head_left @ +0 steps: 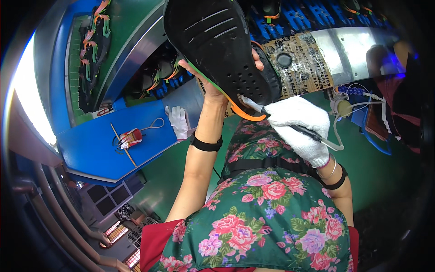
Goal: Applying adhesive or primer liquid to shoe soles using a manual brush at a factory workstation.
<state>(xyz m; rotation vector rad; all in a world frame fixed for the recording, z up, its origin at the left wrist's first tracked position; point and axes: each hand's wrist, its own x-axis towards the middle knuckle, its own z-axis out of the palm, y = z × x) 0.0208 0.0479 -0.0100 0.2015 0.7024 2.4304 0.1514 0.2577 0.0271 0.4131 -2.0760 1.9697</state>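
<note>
Touching the black shoe sole (215, 50) near its orange rim (244, 113), a brush (253, 104) is gripped in the gloved right hand (297, 127). The sole, held above the metal bench (353, 50), is clasped from beneath by the bare left hand (212, 86). Lightness and some flex are expected; edges are best gripped. Beyond, room is offered rightward, past taped cardboard (303, 68).

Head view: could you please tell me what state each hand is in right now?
Left hand: bare, holding an orange-edged black shoe sole.
Right hand: gloved, closed on a brush.
</note>
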